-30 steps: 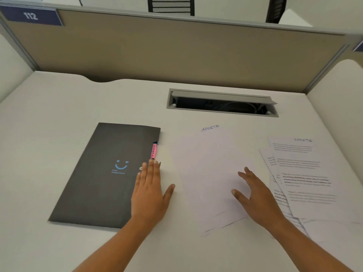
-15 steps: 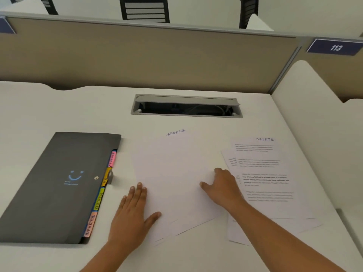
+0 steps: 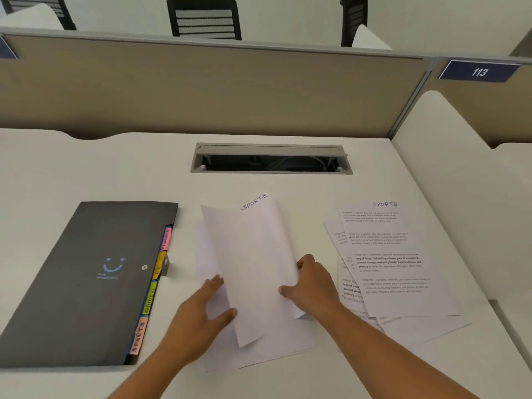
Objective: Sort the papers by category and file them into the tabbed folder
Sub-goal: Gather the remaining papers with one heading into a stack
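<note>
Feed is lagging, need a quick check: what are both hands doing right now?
Left hand: open, pressing the middle papers.
Right hand: gripping the curled SPORTS sheet's right edge.

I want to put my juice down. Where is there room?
Bare desk lies behind the folder, left of the slot. Crowded: middle, where the right hand holds a sheet, and right, with spread papers.

White desk (image 3: pixel 86 168), beige partition (image 3: pixel 201 90), perhaps three black chairs (image 3: pixel 205 18) beyond
</note>
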{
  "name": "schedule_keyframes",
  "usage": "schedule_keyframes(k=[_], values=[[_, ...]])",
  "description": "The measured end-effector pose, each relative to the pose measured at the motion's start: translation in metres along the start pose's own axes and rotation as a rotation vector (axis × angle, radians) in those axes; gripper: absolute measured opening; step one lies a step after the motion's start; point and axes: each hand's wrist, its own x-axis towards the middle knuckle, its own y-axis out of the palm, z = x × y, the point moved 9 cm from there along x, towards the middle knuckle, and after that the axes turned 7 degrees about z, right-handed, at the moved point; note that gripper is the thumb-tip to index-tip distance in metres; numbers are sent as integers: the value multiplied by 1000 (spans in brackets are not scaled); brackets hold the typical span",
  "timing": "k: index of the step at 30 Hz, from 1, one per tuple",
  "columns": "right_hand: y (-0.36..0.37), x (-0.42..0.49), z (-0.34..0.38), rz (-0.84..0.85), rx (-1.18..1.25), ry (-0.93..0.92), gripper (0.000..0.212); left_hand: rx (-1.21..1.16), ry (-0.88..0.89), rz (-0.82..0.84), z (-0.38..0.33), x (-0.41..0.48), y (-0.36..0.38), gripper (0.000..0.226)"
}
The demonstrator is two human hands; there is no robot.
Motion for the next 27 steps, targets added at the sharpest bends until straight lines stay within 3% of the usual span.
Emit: schedule_keyframes(k=[3,4,6,8,10,12,14,17,20,22,27], values=[[2,-5,0,-3,-8,-24,67,-610,-240,-25,0,7,4,33],[4,-8,1,11,-7,-34,69,-687,-286,-50,2,11,3,19],[4,-14,-1,35,51,-48,69,-625,-280,-65,3,20,-3,13],[-9,-21,-9,1,142,-53,63,-531,-240,-48,7,23,-8,24],[-38,-26,-23,-133,138,-72,56,-443,-215,-77,12,18,-17,29],[-73,-32,-44,-286,65,-69,57,-405,-198,-143,13,8,-27,19],[-97,-31,-71,-318,-48,-7,72,-379,-227,-190,19,-2,-29,16],[-100,-26,-112,-163,-195,115,106,-319,-308,-230,27,-12,-27,22],[-91,-23,-139,-72,-238,123,124,-317,-359,-265,30,-16,-25,27],[-85,-24,-150,-56,-223,116,123,-321,-346,-297,22,-21,-24,27],[-87,-30,-153,-219,-240,16,93,-381,-330,-325,14,-27,-18,24]])
